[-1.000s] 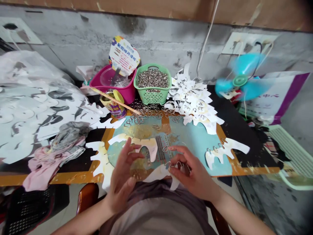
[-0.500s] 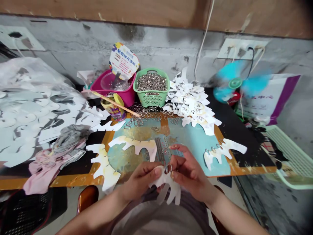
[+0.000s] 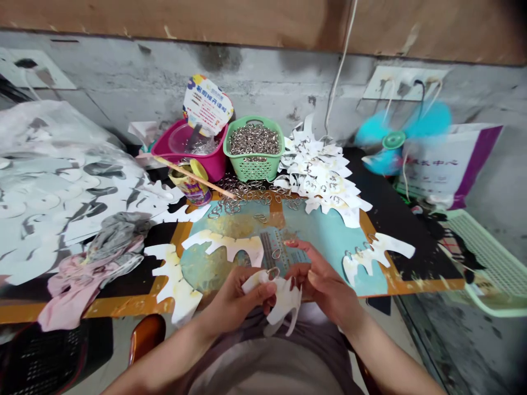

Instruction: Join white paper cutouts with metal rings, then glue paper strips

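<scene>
My left hand [image 3: 234, 299] pinches a white paper cutout [image 3: 282, 302] with several prongs, held just above the table's near edge. A small metal ring [image 3: 273, 272] sits on the cutout's top edge. My right hand [image 3: 325, 282] is closed on the cutout's right side, fingers curled round it. Another loose ring [image 3: 276, 253] lies on the teal mat [image 3: 329, 233] just beyond my hands. More white cutouts lie flat on the mat to the left [image 3: 228, 244] and right [image 3: 376, 252].
A green basket [image 3: 255, 145] full of metal rings stands at the back, a pink tub [image 3: 191, 145] beside it, loose rings [image 3: 251, 195] in front. A heap of cutouts [image 3: 325, 175] lies right of the basket. A teal fan [image 3: 395, 140] spins at right. Cloth [image 3: 99, 252] lies left.
My left hand left the mat and took hold of the cutout. Both hands lifted it off the table and turned it; the ring now sits on its top edge.
</scene>
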{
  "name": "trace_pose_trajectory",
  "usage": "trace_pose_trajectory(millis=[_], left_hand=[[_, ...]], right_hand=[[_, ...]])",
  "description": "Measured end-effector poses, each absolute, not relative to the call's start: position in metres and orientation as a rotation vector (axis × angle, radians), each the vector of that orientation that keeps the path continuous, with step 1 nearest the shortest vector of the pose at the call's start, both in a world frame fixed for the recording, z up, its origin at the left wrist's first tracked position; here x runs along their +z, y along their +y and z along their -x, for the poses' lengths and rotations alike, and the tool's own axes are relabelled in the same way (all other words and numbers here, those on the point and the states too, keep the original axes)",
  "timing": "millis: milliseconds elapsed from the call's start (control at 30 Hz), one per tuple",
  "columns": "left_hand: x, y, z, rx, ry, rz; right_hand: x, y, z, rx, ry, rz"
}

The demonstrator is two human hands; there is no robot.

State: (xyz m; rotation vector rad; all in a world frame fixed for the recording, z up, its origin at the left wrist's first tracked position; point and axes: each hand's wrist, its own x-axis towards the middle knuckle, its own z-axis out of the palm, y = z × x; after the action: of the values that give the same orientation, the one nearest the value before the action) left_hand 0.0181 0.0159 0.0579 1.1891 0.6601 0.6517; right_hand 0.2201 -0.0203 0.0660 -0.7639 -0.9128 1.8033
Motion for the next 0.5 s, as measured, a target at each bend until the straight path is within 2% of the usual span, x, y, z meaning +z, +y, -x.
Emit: trace_pose_trajectory(millis=[167, 333, 500], left_hand=[[0.046, 0.018, -0.018, 0.644, 0.659, -1.081], [0.037, 0.012, -0.015, 0.842, 0.657, -0.742], [0.042, -0.005, -0.031, 0.949, 0.863, -0.728]], right_hand=[[0.065, -0.025, -0.227, 1.655, -1.061, 0.925], [0.067, -0.032, -0.224, 1.455, -1.16, 1.062], [0.069, -0.037, -0.216, 1.173, -1.341, 1.244]])
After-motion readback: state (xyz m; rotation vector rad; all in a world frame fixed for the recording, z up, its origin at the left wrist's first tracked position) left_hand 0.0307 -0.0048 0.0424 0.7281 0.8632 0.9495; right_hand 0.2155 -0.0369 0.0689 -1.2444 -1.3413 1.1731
